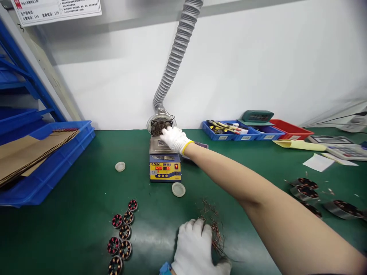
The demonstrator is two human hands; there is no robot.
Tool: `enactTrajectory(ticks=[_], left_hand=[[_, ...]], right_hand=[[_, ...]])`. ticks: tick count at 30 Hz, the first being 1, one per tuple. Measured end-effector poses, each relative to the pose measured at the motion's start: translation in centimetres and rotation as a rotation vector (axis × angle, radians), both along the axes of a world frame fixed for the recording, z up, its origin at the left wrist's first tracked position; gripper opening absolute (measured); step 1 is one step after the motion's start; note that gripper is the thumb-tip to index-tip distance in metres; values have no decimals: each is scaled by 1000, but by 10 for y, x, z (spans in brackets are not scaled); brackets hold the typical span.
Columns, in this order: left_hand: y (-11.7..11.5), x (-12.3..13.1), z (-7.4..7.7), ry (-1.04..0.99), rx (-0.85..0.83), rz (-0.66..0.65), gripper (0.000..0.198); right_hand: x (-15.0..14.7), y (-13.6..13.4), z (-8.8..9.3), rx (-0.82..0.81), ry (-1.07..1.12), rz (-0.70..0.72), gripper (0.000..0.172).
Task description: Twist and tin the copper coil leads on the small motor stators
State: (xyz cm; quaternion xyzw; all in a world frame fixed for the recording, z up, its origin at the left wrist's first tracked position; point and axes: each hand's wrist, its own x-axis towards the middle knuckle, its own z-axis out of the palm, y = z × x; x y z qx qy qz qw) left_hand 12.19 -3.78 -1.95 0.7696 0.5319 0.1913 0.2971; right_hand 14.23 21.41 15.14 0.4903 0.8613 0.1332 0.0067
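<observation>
My right hand (173, 139), in a white glove with a yellow cuff, reaches forward over the metal top of a yellow and blue heating unit (165, 171), near a round fan (159, 128). Its fingertips are bent and too small to tell what they hold, if anything. Close to the front edge, my left hand (196, 248), also gloved, lies palm down with fingers and thumb apart. Beside and partly under it is a loose heap of thin copper wire bits (216, 235). Several small wound rings (125, 232) stand to its left on the green table (86, 229).
A blue bin with cardboard (83, 143) stands at left. Blue trays (223, 136) with tools and a red tray (296, 131) line the back right. Larger wound rings (305, 193) lie at right. Two shallow dishes (120, 166) sit near the unit; a grey hose (174, 57) hangs behind.
</observation>
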Motion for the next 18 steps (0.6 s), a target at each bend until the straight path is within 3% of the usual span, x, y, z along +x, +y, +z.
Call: enactTrajectory(ticks=[7,12,15,18], left_hand=[[0,7,7,38,-101,-55,74],[4,5,16,34,-210,-115,78],[3,4,17,-27,-193,-73,74],[-1,5,15,-136,-156,5,73]], right_hand=[[17,22,5,33,350,-184,43],[2,32,-11,-54,577,-277,43],[-5,28,-17,-89,676,-288,38],[-2,15,-9,-93,779,-286,38]])
